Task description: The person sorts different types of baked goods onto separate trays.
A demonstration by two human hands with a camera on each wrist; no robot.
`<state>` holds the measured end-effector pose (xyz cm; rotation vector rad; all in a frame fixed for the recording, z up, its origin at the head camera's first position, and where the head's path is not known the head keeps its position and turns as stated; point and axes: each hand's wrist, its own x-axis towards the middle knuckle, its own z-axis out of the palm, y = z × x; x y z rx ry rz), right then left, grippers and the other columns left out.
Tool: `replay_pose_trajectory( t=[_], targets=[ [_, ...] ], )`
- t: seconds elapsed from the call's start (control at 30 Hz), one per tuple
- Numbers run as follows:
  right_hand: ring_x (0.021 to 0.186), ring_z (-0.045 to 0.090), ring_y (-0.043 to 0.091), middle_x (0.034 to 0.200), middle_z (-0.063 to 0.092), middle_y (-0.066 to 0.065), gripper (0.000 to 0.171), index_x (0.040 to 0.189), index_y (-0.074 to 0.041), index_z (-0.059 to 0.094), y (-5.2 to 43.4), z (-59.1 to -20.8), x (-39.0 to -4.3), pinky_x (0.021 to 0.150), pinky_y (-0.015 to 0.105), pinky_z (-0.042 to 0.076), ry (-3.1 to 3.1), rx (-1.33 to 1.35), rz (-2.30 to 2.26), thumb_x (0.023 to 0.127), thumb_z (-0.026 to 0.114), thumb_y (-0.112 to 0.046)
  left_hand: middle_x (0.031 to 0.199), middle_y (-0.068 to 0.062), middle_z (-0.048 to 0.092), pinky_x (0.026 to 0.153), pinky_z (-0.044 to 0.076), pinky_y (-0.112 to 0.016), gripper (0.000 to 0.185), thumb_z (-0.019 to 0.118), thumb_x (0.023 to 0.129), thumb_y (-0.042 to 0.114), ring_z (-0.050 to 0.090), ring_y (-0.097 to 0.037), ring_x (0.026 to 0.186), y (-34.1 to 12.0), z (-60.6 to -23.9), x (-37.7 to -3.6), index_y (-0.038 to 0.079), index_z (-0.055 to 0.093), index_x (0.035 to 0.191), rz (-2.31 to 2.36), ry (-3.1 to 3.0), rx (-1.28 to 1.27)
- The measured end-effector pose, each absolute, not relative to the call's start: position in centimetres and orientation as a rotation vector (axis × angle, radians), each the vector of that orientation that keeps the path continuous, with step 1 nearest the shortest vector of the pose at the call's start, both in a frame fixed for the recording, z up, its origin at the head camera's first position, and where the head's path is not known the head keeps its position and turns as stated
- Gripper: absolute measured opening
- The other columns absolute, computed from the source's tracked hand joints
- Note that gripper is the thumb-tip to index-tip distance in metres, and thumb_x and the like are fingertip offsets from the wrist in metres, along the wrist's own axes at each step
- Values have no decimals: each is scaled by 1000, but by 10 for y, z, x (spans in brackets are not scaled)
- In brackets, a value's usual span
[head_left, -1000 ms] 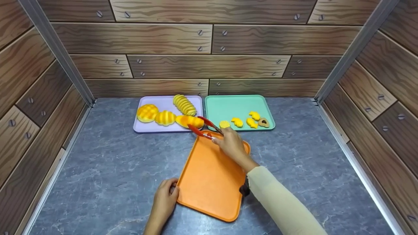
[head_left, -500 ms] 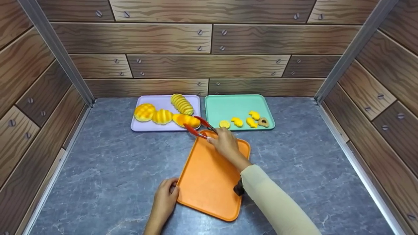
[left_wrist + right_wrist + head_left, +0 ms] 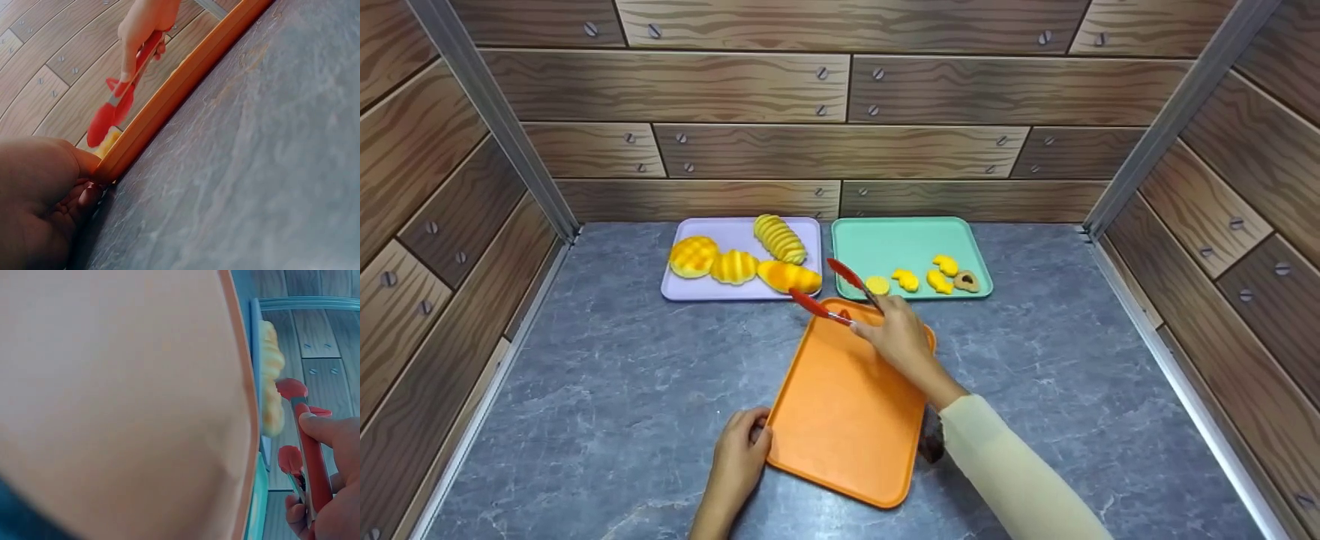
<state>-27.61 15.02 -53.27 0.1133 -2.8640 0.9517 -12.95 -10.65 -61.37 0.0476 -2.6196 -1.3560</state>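
In the head view my right hand [image 3: 901, 334] grips red-tipped tongs [image 3: 814, 304] above the far end of an orange tray [image 3: 847, 412]. The tong arms are spread with nothing between them. One tip lies at the front edge of the oblong bread [image 3: 789, 277], the other over the near left part of the green tray [image 3: 900, 240]. My left hand [image 3: 741, 454] holds the orange tray's near left corner. Its thumb [image 3: 87, 163] lies at the rim and its fingers curl below, seen in the left wrist view. The right wrist view shows the thumb along the red tong handle.
A lilac tray [image 3: 690, 292] at the back holds several breads, among them a round bun [image 3: 694, 256] and a ridged roll [image 3: 779, 238]. Small yellow pieces [image 3: 939, 282] and a brown heart-hole cookie [image 3: 966, 281] lie on the green tray. Wood-pattern walls [image 3: 840, 150] enclose the table.
The lilac tray and its breads slid slightly left, away from the green tray. The tongs have since spread wider and drawn back right from the oblong bread. The left hand stayed still.
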Motion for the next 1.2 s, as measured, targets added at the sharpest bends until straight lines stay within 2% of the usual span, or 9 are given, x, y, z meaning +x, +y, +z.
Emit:
replay_pose_trajectory(
  t=[0.13, 0.23, 0.57, 0.9, 1.03, 1.13, 1.2],
  targets=[
    [116, 60, 37, 134, 58, 16, 77, 144, -8, 55, 167, -528, -259, 95, 53, 49, -2829, 77, 992, 81, 82, -45, 94, -1, 62, 75, 46, -27, 22, 68, 88, 3, 54, -10, 83, -107, -614, -129, 4, 71, 110, -1366, -2617, 50],
    [120, 59, 38, 135, 59, 17, 75, 142, -7, 57, 184, -528, -245, 99, 54, 48, -2783, 57, 1032, 81, 83, -42, 94, -1, 62, 75, 46, -27, 23, 68, 88, 2, 54, -10, 83, -107, -614, -129, 4, 71, 111, -1368, -2621, 55],
    [124, 53, 46, 135, 58, 28, 72, 134, 6, 60, 252, -542, -192, 105, 57, 42, -2602, -107, 1096, 78, 87, -31, 94, -1, 62, 76, 47, -28, 22, 68, 88, 2, 55, -11, 84, -106, -615, -128, 5, 71, 110, -1372, -2611, 60],
    [102, 58, 44, 113, 65, 25, 51, 115, 3, 67, 297, -557, -155, 85, 55, 44, -2565, -276, 965, 80, 85, -30, 95, 0, 62, 75, 46, -26, 22, 68, 89, 3, 54, -9, 84, -107, -613, -128, 5, 71, 111, -1391, -2623, 76],
    [85, 57, 39, 95, 63, 22, 39, 94, 1, 65, 310, -565, -148, 73, 50, 42, -2582, -321, 893, 81, 85, -30, 96, -1, 63, 75, 46, -27, 23, 68, 89, 3, 54, -10, 84, -107, -612, -129, 5, 71, 111, -1392, -2626, 69],
    [80, 55, 40, 88, 62, 21, 37, 85, 0, 62, 317, -570, -145, 70, 49, 39, -2576, -347, 840, 81, 85, -29, 96, -1, 63, 76, 46, -27, 23, 68, 89, 2, 54, -10, 84, -107, -613, -129, 5, 71, 111, -1379, -2625, 68],
    [82, 56, 43, 90, 62, 23, 37, 86, 1, 62, 320, -572, -144, 71, 51, 39, -2572, -373, 831, 81, 84, -29, 96, -1, 63, 76, 46, -27, 22, 68, 88, 3, 54, -10, 84, -106, -614, -129, 5, 71, 110, -1375, -2622, 64]
  ],
)
